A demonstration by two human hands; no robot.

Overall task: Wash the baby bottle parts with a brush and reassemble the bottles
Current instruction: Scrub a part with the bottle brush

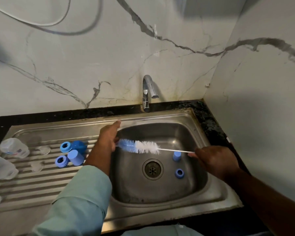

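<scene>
head view: a brush is held level over the sink basin, blue bristles toward the left, white toward the right, thin white handle running right. right hand is curled round the handle end and grips it. left hand sits at the blue bristle tip, fingers bent toward it; whether it pinches the tip or a small clear part there, cannot tell. tap stands behind the basin, no water seen running. in the basin, right of the drain, a blue cap stands upright and a blue ring lies just nearer the camera, the two apart. on the ribbed drainboard to the left: two more blue rings, two blue caps clustered close together, two clear teats, and clear bottles lying at the far left edge. judgement: washing is mid-way, nothing reassembled yet. to do this step well, keep the brush over the basin, grip the handle close enough to stop it flexing, twist the bristles through each ring and cap rather than just wiping, run the tap to rinse, and keep washed parts on the drainboard apart from those in the basin.
</scene>
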